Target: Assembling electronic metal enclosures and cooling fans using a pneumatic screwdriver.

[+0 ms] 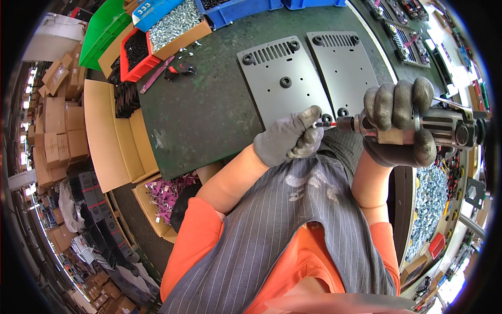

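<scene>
My right hand (393, 107), in a dark grey glove, is wrapped round a power screwdriver (443, 127) held level, its bit aimed left. My gloved left hand (286, 137) is closed in a pinch at the bit's tip, on a small silvery screw (315, 124) mostly hidden by the fingers. Just beyond both hands lies a grey metal plate (272, 97) with slots, holes and several round black feet (285, 82). Beside it on the right is a second such plate (342, 68), partly covered by my right hand and the tool.
The dark green table (204, 110) carries a carton of silvery screws (178, 31), a red bin of black parts (137, 55) and blue bins (243, 11) at the back. An open carton (112, 136) stands at its left edge. Purple parts (170, 194) fill a box below.
</scene>
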Tool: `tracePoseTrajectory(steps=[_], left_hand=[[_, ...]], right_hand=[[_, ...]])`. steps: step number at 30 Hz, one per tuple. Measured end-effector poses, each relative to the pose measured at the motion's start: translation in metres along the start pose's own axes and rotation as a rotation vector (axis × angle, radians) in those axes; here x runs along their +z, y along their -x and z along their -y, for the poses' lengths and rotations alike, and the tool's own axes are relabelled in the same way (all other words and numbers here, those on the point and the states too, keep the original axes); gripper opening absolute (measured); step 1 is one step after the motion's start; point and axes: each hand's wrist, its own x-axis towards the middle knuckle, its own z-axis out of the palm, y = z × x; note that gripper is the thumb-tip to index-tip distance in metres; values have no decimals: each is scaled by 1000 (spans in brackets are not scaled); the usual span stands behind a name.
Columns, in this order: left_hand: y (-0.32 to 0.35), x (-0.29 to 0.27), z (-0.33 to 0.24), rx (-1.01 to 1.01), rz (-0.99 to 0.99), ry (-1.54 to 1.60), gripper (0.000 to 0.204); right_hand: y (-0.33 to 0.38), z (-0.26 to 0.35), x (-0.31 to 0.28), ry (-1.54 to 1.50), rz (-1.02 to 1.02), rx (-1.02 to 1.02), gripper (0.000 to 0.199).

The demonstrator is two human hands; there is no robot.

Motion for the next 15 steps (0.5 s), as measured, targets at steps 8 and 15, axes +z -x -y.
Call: tracePoseTrajectory(steps=[8,15], left_hand=[[3,-19,-22,413,-564,-1272,39],[-2,-61,-34,429,-722,-1688,32]], right_hand=[[21,-6,-5,-72,-385,-5,42],[27,-21,6,-65,-354,127,43]])
